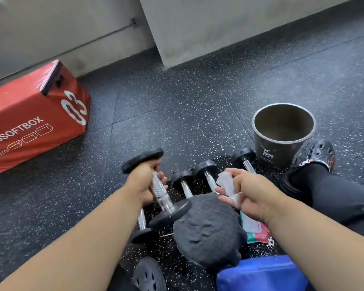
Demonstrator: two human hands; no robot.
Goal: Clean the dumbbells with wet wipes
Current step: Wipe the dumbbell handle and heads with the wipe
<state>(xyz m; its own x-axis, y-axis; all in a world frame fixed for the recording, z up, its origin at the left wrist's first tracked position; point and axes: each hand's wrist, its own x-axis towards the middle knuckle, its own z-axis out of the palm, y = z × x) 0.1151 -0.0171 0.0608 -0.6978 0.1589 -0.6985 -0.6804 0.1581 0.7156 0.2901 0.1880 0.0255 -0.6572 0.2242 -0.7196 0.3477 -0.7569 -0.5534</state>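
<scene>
Count, dumbbells: 5 visible. One (156,185) gripped by the left hand (142,181); one (142,225) just below that grip; three on the floor between the two hands and beyond the right hand (250,194): (182,179), (206,171), (243,157).
Wipes: 1 (227,183), pinched in the right hand.
Wipe packs: 1 (253,229), under the right wrist.
Buckets: 1 (282,133).
Red boxes: 1 (34,120).
Shoes: 2 (313,154), (149,274).

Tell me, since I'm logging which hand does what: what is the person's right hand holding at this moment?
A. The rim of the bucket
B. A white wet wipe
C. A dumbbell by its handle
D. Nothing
B: the right hand pinches a crumpled white wet wipe above the floor, while the left hand grips the raised dumbbell by its knurled handle.
</scene>
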